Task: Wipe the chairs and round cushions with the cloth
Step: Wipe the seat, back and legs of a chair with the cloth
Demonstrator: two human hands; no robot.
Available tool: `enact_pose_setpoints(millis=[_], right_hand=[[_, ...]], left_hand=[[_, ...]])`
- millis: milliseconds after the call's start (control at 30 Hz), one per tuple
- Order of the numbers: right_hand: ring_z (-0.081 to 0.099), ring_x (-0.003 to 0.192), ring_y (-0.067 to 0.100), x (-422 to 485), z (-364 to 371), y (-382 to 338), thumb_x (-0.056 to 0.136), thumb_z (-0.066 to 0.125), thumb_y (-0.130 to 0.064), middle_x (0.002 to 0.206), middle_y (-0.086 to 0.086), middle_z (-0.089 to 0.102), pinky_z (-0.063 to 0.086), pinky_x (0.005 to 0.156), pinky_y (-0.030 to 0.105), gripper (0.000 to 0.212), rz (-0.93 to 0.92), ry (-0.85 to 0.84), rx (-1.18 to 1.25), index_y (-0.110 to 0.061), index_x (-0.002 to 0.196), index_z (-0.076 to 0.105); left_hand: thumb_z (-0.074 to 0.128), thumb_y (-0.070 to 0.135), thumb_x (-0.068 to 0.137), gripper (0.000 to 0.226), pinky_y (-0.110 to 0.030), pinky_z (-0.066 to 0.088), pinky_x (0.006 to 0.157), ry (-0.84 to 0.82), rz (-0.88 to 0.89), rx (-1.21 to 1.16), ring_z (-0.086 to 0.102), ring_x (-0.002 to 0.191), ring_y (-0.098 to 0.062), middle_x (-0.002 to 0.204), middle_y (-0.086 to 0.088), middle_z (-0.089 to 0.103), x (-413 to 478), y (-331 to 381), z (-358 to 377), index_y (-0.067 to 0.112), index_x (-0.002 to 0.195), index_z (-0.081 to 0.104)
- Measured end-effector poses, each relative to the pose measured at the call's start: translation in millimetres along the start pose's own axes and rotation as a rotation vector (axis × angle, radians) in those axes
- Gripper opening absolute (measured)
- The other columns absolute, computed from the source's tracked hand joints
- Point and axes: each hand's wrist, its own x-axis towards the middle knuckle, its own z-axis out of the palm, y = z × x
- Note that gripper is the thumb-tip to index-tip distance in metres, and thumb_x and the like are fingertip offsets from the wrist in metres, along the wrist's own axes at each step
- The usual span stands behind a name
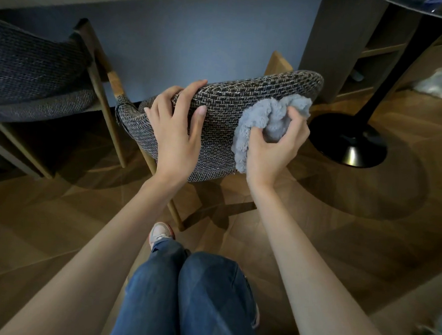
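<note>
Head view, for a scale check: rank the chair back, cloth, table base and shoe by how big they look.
1. chair back
2. cloth and table base: these look alike, and the cloth is bunched and nearer, so unranked
3. shoe, partly hidden

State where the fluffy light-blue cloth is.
In the head view, right of centre: the fluffy light-blue cloth is bunched in the right hand, pressed against the woven grey chair back, right of the left hand.
</note>
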Motion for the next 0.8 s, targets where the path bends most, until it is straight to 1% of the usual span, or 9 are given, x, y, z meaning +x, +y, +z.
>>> enact_pose_setpoints(millis=[133, 200, 267, 367, 433, 500, 600, 667, 800], right_hand=[[0.046, 0.105, 0.009, -7.2, 1.1, 20.7, 0.069, 0.072, 0.003, 0.117, 0.015, 0.048, 0.035, 0.087, 0.000, 0.040, -0.036, -0.020, -0.091, -0.001, 0.107, 0.059], [0.046, 0.101, 0.008, -20.1, -3.6, 41.4, 0.066, 0.073, 0.005, 0.117, 0.015, 0.048, 0.040, 0.087, 0.006, 0.042, 0.051, -0.123, -0.160, -0.001, 0.106, 0.059], [0.049, 0.102, 0.016, -32.5, -9.5, 59.9, 0.067, 0.073, 0.004, 0.120, 0.017, 0.049, 0.042, 0.089, 0.018, 0.044, 0.206, -0.227, -0.203, -0.003, 0.108, 0.059], [0.046, 0.095, 0.012, -33.0, -17.7, 59.8, 0.071, 0.073, -0.001, 0.112, 0.016, 0.053, 0.040, 0.085, 0.022, 0.038, 0.296, -0.243, -0.238, -0.003, 0.106, 0.057], [0.049, 0.092, 0.010, -29.2, -25.6, 36.7, 0.072, 0.072, -0.003, 0.106, 0.013, 0.054, 0.042, 0.086, 0.024, 0.032, 0.210, -0.191, -0.171, -0.004, 0.101, 0.057], [0.050, 0.093, 0.010, -23.3, -30.2, 1.4, 0.070, 0.069, -0.005, 0.103, 0.011, 0.053, 0.040, 0.085, 0.014, 0.032, 0.027, -0.143, -0.090, -0.003, 0.100, 0.057], [0.050, 0.097, 0.004, -6.9, -16.1, -35.4, 0.071, 0.070, -0.010, 0.106, 0.012, 0.049, 0.038, 0.091, 0.013, 0.033, -0.160, -0.100, -0.006, -0.003, 0.101, 0.059], [0.044, 0.099, -0.004, -3.7, -2.1, -35.8, 0.070, 0.073, -0.007, 0.107, 0.014, 0.045, 0.034, 0.092, 0.008, 0.034, -0.173, -0.070, -0.010, -0.001, 0.101, 0.059], [0.037, 0.105, 0.004, -29.1, 3.6, 5.1, 0.065, 0.076, 0.003, 0.114, 0.022, 0.042, 0.027, 0.093, 0.000, 0.038, -0.131, -0.190, -0.100, 0.003, 0.099, 0.059]], left_hand=[[0.035, 0.039, 0.102, 0.036, -0.057, 0.025, 0.107, -0.016, 0.006, 0.011, 0.030, 0.117, -0.009, 0.125, -0.001, 0.041, 0.9, 1.0, -2.7, 0.033, 0.135, 0.047], [0.036, 0.037, 0.102, 0.035, -0.059, 0.024, 0.107, -0.021, 0.016, 0.015, 0.033, 0.119, -0.014, 0.125, -0.004, 0.043, 0.8, 2.8, -5.2, 0.032, 0.135, 0.048], [0.038, 0.034, 0.102, 0.035, -0.060, 0.022, 0.108, -0.033, 0.029, 0.013, 0.034, 0.121, -0.017, 0.124, -0.005, 0.044, 0.3, 3.3, -7.8, 0.030, 0.135, 0.048], [0.040, 0.035, 0.101, 0.036, -0.059, 0.021, 0.108, -0.051, 0.045, 0.004, 0.035, 0.121, -0.017, 0.123, -0.005, 0.045, 0.7, 4.0, -10.5, 0.028, 0.135, 0.049], [0.041, 0.035, 0.101, 0.036, -0.060, 0.021, 0.107, -0.042, 0.041, -0.010, 0.034, 0.119, -0.014, 0.121, 0.000, 0.043, 1.1, 3.6, -11.1, 0.029, 0.135, 0.049], [0.041, 0.034, 0.100, 0.036, -0.059, 0.022, 0.108, -0.029, 0.043, -0.021, 0.032, 0.116, -0.009, 0.119, 0.005, 0.038, 1.0, 2.7, -10.5, 0.030, 0.135, 0.049], [0.042, 0.035, 0.100, 0.037, -0.047, 0.026, 0.109, -0.024, 0.072, -0.009, 0.037, 0.117, -0.012, 0.120, 0.001, 0.045, 0.8, 0.7, -11.1, 0.028, 0.136, 0.049], [0.043, 0.037, 0.100, 0.039, -0.039, 0.026, 0.108, -0.021, 0.088, 0.010, 0.041, 0.118, -0.016, 0.123, -0.003, 0.050, 2.0, -1.0, -14.0, 0.027, 0.138, 0.048], [0.042, 0.038, 0.100, 0.041, -0.036, 0.026, 0.108, -0.055, 0.114, -0.002, 0.041, 0.120, -0.012, 0.126, 0.000, 0.052, 4.8, -10.7, -19.4, 0.028, 0.141, 0.045]])
